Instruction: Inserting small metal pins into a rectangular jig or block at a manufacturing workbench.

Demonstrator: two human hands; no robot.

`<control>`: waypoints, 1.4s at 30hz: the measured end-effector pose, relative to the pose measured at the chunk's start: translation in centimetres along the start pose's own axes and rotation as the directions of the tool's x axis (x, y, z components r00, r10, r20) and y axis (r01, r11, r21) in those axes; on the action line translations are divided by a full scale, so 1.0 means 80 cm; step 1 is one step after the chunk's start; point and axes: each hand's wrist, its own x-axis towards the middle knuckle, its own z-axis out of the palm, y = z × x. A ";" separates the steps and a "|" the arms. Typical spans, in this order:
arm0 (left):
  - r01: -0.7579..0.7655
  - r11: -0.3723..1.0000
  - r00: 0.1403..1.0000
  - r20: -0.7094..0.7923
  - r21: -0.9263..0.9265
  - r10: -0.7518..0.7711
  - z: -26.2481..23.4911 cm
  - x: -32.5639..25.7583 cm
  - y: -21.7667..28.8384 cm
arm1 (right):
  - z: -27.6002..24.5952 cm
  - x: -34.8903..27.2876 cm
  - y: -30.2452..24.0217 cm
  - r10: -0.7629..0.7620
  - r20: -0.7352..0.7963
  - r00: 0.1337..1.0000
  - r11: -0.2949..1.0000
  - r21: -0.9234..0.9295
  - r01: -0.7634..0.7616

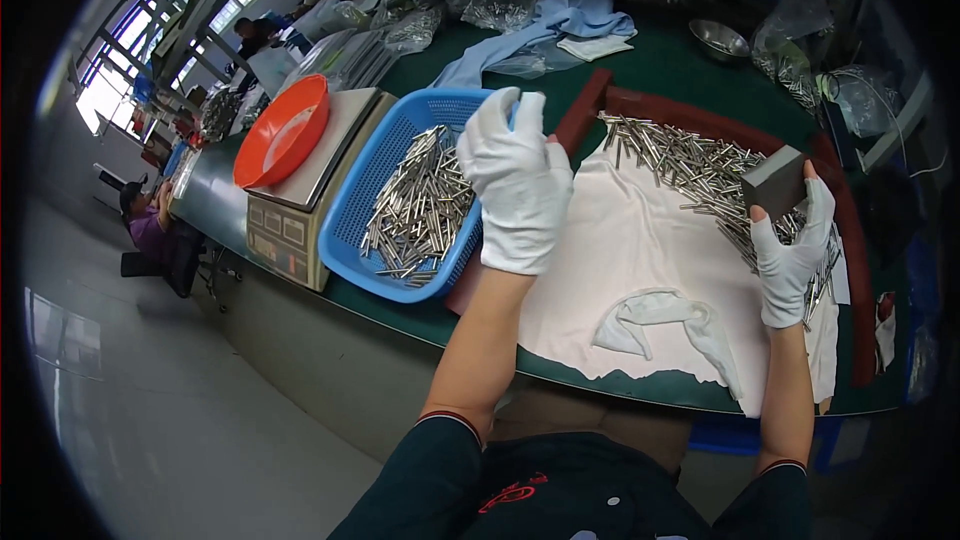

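My left hand (515, 185), in a white glove, hovers over the right rim of a blue plastic basket (345, 210). Its fingers are loosely bent with a gap between them, and the thumb stands apart. No object shows in it, though the palm is hidden. Slim metal pins (425, 210) lie heaped in the basket. My right hand (790, 260), gloved with bare thumb and fingertips, grips a dark grey rectangular block (775, 183) above the right part of a pile of similar loose pins (680, 165). That pile rests on a pale pink cloth (590, 260).
A dark red wooden edging (590, 105) borders the cloth. A crumpled white cloth (665, 315) lies near the front. Left of the basket, an orange bowl (285, 130) sits on a scale (285, 230). Behind are blue cloth (570, 20), plastic bags (490, 0) and a metal bowl (720, 38).
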 end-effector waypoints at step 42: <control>-0.574 0.705 0.554 0.437 -0.416 0.709 0.146 0.003 0.178 | -0.002 0.019 0.057 0.560 -0.224 0.797 0.762 0.518 -0.390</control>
